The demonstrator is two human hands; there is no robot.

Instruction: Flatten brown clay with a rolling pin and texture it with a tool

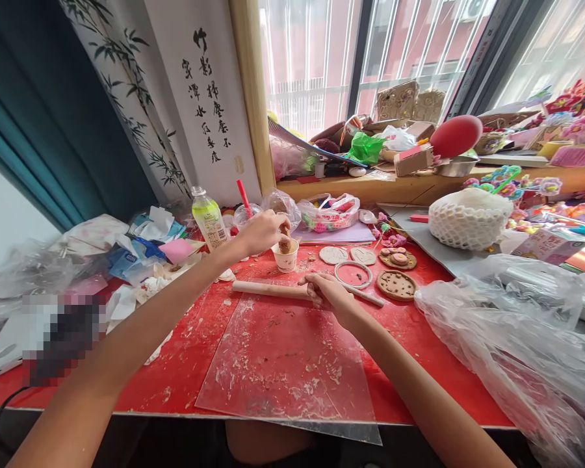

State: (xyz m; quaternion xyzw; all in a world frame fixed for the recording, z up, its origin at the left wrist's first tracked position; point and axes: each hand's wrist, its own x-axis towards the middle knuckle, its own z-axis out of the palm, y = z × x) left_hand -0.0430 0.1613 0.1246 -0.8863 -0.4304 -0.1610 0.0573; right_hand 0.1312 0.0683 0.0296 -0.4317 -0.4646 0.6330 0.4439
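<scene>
Left hand [268, 233]: fingers pinching brown lump [285, 243] at cup's [286, 262] mouth (cup likely catches crumbs)
Right hand [329, 296]: curled at roller's [268, 289] end, perhaps steadying; can't tell grip
Sheet [292, 370]: probably shields table [182, 367]

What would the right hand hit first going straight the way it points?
The pale rod right at the right hand comes first. Beyond that, probably the paper cup, ahead and to the left; depth is unclear from one view, so it could pass beside it.
</scene>
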